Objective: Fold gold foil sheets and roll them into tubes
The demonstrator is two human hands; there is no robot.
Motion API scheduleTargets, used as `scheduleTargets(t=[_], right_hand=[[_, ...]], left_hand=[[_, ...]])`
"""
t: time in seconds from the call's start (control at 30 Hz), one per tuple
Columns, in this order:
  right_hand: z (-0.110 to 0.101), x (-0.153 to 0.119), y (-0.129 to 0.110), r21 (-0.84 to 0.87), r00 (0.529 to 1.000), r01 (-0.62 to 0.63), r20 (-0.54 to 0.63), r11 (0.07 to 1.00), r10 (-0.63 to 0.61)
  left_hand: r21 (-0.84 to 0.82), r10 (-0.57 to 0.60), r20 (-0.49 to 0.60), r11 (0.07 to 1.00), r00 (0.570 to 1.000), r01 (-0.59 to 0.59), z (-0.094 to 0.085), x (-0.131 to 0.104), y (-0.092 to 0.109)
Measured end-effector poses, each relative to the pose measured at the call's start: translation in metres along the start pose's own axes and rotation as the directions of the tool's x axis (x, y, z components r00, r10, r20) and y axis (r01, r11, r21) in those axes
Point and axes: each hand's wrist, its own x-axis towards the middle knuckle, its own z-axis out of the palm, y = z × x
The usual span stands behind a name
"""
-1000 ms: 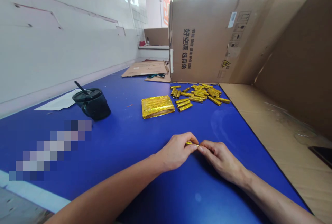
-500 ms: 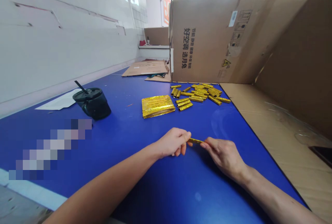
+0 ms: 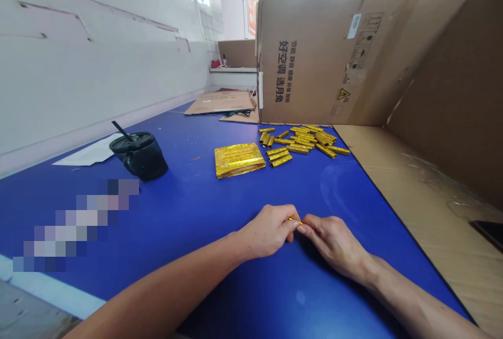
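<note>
Between my hands, just above the blue table (image 3: 220,213), is a thin strip of gold foil (image 3: 295,220); only a short piece of it shows. My left hand (image 3: 271,230) has its fingers closed on the strip's left part. At the other end, my right hand (image 3: 332,237) pinches it between thumb and fingers. Beyond my hands lies a flat stack of gold foil sheets (image 3: 239,160). To its right are several small gold foil tubes (image 3: 280,159), some in a loose heap (image 3: 308,140).
A dark lidded mug (image 3: 143,158) with a stick in it stands at the left by a white sheet (image 3: 84,154). A large cardboard box (image 3: 318,56) rises behind the tubes. Flat cardboard (image 3: 220,102) lies at the back, and more cardboard (image 3: 404,187) borders the table's right edge.
My left hand has moved slightly right and nearer, turning over the strip. The hands are closer together, and less of the gold foil shows between them.
</note>
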Motion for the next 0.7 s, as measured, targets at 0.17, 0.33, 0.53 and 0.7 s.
scheduleTargets(t=[0.17,0.33,0.53,0.7], right_hand=[[-0.004,0.001,0.008,0.014,0.998,-0.033,-0.044,0.999,0.034],[-0.009,0.003,0.013,-0.005,0.994,-0.041,-0.104,0.999,0.04],[-0.005,0.002,0.011,0.304,0.977,-0.141,-0.111,0.942,0.182],[0.0,0.002,0.012,0.334,0.954,-0.136,-0.21,0.933,0.214]], left_hand=[[-0.058,-0.041,-0.071,0.998,0.997,0.037,-0.011,0.005,-0.001],[-0.133,-0.057,-0.095,0.99,0.994,0.044,-0.02,0.011,-0.007],[-0.296,-0.081,-0.147,0.954,0.986,0.034,-0.022,0.014,-0.009],[-0.551,-0.146,-0.148,0.834,0.978,0.041,-0.019,0.015,-0.009]])
